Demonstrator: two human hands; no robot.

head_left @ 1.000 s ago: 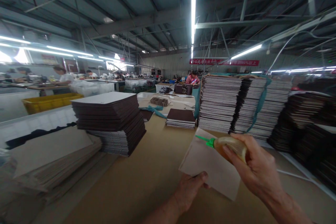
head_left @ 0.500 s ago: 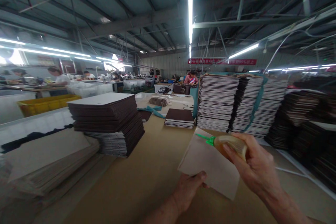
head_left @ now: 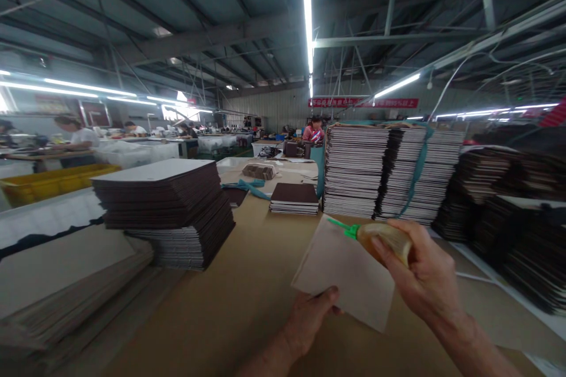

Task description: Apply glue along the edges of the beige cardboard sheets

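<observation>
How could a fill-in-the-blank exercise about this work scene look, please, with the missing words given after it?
The nozzle of the rounded amber bottle is coloured ____. This bottle is in the bare ____ hand. The flat, pale, four-cornered sheet is in the other bare hand. The long banner in the background is ____.
Missing words: green; right; red.

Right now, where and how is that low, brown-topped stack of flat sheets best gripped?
Probably by the near left corner, coming from the near side: the low stack lies flat with its layered front edge facing you, while the tall block of pale-edged sheets crowds its right.
</observation>
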